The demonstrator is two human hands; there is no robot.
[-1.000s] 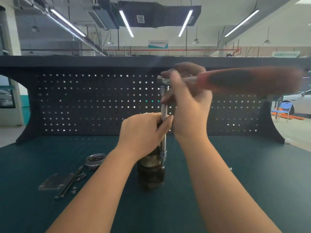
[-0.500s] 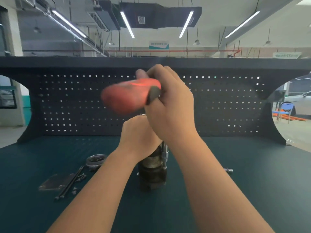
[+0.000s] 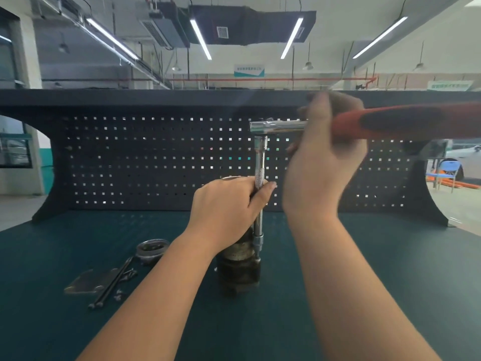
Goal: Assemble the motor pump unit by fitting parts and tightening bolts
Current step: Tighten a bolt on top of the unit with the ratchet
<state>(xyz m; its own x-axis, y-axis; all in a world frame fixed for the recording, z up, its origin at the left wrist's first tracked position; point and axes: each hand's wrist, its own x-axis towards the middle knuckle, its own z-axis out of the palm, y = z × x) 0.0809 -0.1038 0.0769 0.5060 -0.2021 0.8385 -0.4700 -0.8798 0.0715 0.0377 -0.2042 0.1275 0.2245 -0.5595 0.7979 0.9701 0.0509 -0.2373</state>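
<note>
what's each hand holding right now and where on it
The right hand grips the ratchet wrench where its metal neck meets the red handle. The left hand grips the upright extension bar at its knurled part.

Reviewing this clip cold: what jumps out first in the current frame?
The red-handled ratchet stands out first: the right hand grips it at upper right, its handle blurred and pointing right. Below its head, a long chrome extension bar runs straight down to the dark motor pump unit at the bench's centre, with the left hand curled round the bar. Left of the pump lie a metal ring, a flat plate and long bolts.
</note>
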